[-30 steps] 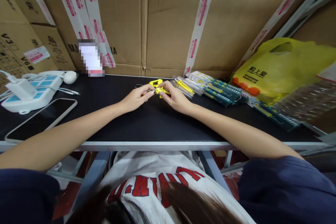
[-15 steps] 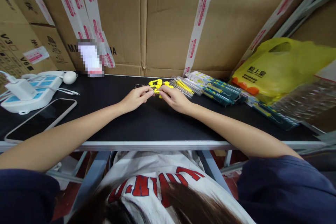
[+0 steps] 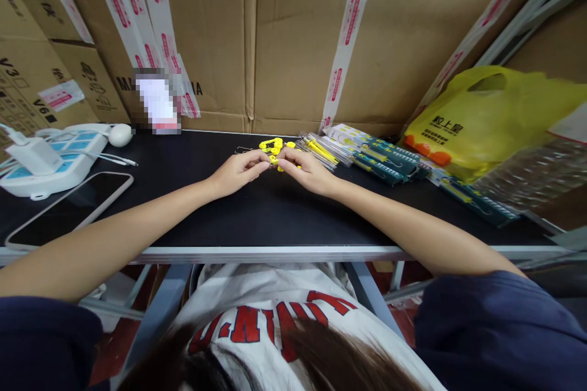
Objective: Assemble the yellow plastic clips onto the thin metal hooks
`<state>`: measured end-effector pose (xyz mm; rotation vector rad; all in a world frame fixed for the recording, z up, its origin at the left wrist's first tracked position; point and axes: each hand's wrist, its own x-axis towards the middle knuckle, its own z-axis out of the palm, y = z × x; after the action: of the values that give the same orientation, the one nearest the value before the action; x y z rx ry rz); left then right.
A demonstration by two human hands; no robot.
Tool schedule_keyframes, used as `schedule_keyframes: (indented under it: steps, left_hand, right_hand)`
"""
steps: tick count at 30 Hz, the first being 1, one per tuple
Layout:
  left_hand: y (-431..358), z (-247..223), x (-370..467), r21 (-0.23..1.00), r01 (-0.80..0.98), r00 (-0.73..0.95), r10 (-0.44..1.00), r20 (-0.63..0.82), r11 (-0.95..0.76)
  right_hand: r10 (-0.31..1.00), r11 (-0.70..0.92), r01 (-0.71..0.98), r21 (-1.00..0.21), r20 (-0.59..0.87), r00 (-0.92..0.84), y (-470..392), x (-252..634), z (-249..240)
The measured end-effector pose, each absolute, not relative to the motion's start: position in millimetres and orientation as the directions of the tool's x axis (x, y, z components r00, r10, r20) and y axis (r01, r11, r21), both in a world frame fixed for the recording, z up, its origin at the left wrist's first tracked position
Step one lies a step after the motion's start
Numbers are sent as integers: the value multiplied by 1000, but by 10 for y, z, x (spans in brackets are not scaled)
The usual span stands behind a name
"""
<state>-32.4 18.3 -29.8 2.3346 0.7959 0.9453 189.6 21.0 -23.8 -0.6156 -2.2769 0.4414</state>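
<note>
Both hands meet at the far middle of the black-topped table (image 3: 275, 214): the left hand (image 3: 238, 172) and right hand (image 3: 306, 172) pinch small yellow plastic clips (image 3: 274, 148) between fingertips. A loose pinch could flick one into the clear packets of yellow tools (image 3: 321, 153) just beside them.

The left box (image 3: 27, 82) reads "V3" and "V6" in black print. To its right, the shirt (image 3: 270, 324) shows red letters upside down, not fully legible. Farther right, the yellow bag (image 3: 486, 116) bears dark Chinese characters, too small to read surely.
</note>
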Motion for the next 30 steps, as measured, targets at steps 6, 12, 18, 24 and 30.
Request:
schedule_keyframes:
  steps: [6, 12, 18, 24, 30]
  left_hand:
    - [170, -281, -360, 386, 565, 537, 681, 498, -729]
    - [149, -274, -354, 312, 636, 526, 692, 494, -706]
    - [141, -275, -355, 257, 667, 524, 686, 505, -699]
    - [149, -288, -358, 242, 677, 510, 680, 526, -695]
    - [132, -277, -356, 255, 684, 506, 696, 509, -683]
  right_hand:
    - [565, 822, 365, -437, 547, -618, 230, 1897, -261]
    - [555, 830, 380, -408, 540, -632, 246, 1883, -302]
    - [563, 825, 394, -406, 516, -646, 232, 1897, -326]
    - [572, 802, 332, -497, 476, -668, 210, 1886, -318]
    - [547, 827, 341, -447, 497, -674, 209, 1878, -307]
